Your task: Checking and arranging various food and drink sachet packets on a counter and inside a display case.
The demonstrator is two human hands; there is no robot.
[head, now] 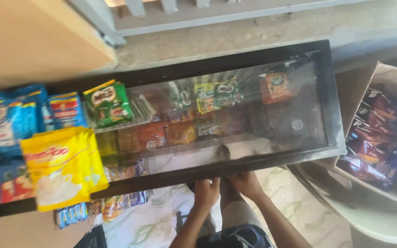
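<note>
Looking straight down on a glass-topped display case with a dark frame. Both my hands sit side by side at its near frame edge. Left hand has fingers curled up against the underside of the frame rail, closed onto it as far as I can see. Right hand is just beside it, fingers bent and tucked under the same rail; grip looks closed, but the fingertips are hidden, so I can't tell how tight.

Under the glass: rows of sachets, mostly orange and brown, plus an orange drink sachet near the far right corner. Reflections blur most of it.

On top of the case at the left end: green sachets, blue packs and a stack of yellow pouches overhanging the near edge. Strips of small packets hang below those.

To the right, well apart from my hands, a cardboard box holds dark red and blue wrapped packs. Pale patterned floor below.
</note>
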